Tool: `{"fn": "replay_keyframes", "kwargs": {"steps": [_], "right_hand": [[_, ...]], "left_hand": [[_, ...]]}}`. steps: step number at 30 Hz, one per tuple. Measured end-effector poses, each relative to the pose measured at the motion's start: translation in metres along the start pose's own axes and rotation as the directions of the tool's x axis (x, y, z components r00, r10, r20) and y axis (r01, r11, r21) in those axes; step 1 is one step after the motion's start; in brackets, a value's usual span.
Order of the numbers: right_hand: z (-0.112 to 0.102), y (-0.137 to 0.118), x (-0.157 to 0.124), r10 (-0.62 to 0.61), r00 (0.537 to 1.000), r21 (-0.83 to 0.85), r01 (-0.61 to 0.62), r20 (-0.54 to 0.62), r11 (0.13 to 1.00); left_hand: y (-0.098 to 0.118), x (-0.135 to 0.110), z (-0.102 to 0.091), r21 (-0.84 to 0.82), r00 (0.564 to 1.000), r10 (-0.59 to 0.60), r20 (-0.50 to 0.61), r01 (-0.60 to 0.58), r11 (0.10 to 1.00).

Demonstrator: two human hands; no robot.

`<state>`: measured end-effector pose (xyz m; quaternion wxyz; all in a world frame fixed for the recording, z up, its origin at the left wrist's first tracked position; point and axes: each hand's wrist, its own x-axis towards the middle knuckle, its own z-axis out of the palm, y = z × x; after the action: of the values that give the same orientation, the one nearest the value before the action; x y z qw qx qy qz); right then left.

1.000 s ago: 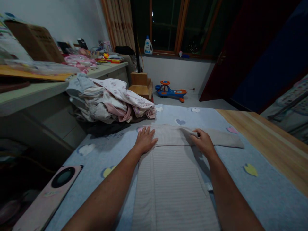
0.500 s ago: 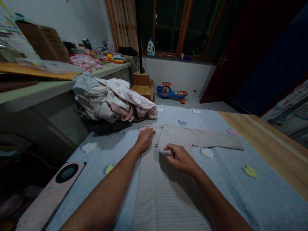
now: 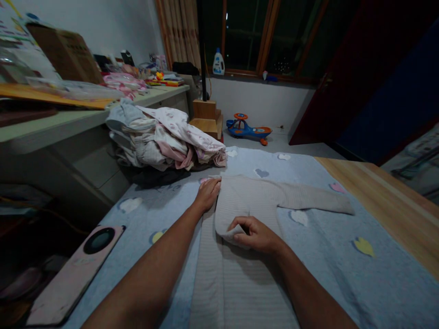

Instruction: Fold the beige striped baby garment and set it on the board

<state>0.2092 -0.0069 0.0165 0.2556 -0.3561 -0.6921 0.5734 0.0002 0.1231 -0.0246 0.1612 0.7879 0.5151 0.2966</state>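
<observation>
A beige ribbed knit garment (image 3: 240, 288) lies spread on a pale blue blanket with felt hearts (image 3: 322, 269). My left hand (image 3: 207, 194) rests flat on its upper edge, fingers apart, holding nothing. My right hand (image 3: 255, 235) pinches a sleeve cuff (image 3: 231, 235) folded across the garment's body. The other sleeve (image 3: 315, 200) stretches out flat to the right. The garment's lower end runs out of view at the bottom of the picture.
A heap of folded clothes (image 3: 161, 139) sits at the blanket's far left corner, beside a cluttered white desk (image 3: 68, 119). A wooden table edge (image 3: 387, 205) runs along the right. A pink pad (image 3: 77, 274) lies at lower left. A ride-on toy car (image 3: 248, 130) stands on the floor beyond.
My right hand has carried the sleeve from the upper right down and left across the garment's body. My left hand has stayed on the upper edge, and the view has shifted slightly.
</observation>
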Motion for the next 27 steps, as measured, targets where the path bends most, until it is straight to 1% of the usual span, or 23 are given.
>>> {"fn": "replay_keyframes", "kwargs": {"steps": [3,6,11,15,17,20,27], "right_hand": [[0.002,0.001,0.0,-0.017,0.999,-0.021,0.018,0.044,1.0],[0.004,0.0,0.001,-0.049,0.996,-0.044,0.053,0.072,0.998],[0.005,-0.002,0.001,-0.091,0.987,-0.064,0.1,0.131,0.993],[0.006,-0.005,0.0,-0.106,0.978,-0.103,0.126,0.178,0.987],[0.007,-0.006,0.0,-0.133,0.969,-0.101,0.157,0.21,0.982],[0.008,-0.004,0.001,-0.167,0.954,-0.087,0.193,0.249,0.977],[0.009,0.001,0.002,-0.168,0.949,-0.074,0.194,0.265,0.978]], "left_hand": [[0.003,0.0,-0.002,-0.035,0.999,-0.038,-0.003,0.038,0.999],[0.002,0.0,0.0,-0.025,0.998,-0.057,0.015,0.057,0.998],[-0.004,0.0,0.004,0.041,0.997,-0.051,0.056,0.049,0.998],[-0.007,0.001,0.006,0.079,0.998,-0.041,0.051,0.037,0.996],[-0.008,0.001,0.007,0.091,0.998,-0.033,0.049,0.029,0.995],[-0.01,0.001,0.009,0.1,0.998,-0.022,0.053,0.017,0.995],[-0.012,0.002,0.011,0.062,1.0,-0.014,0.018,0.013,0.998]]}}
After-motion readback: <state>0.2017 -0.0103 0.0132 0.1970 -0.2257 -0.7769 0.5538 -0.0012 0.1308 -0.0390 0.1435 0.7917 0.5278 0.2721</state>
